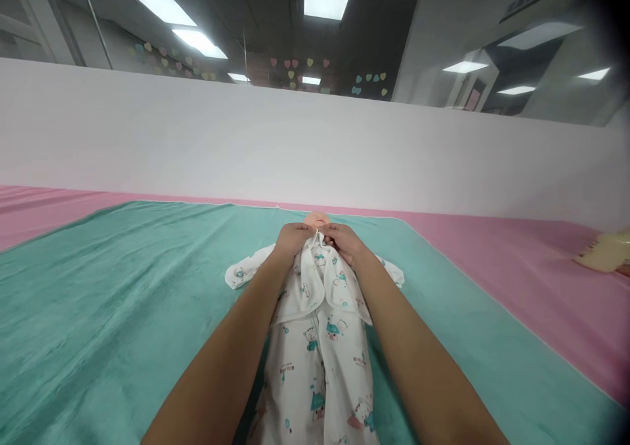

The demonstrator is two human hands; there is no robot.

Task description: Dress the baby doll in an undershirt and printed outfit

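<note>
A baby doll [317,218] lies on its back, dressed in a white printed baby jacket [339,284] and matching trousers [315,373]. Both sleeves stretch out to the sides. My left hand [294,237] pinches the left side of the jacket's collar just below the doll's chin. Close beside it, my right hand [343,238] has its fingers closed on the other side of the collar. The cloth is drawn up between the fingertips. Whether a snap or a tie is held there is too small to tell. Below the chest the jacket's front edges part over the trousers.
Beneath the doll a teal blanket [147,314] is spread over a pink sheet [492,261]. A low white wall [295,149] runs along the far side, with glass above it. At the right edge lies a pale yellow item [605,251], partly cut off.
</note>
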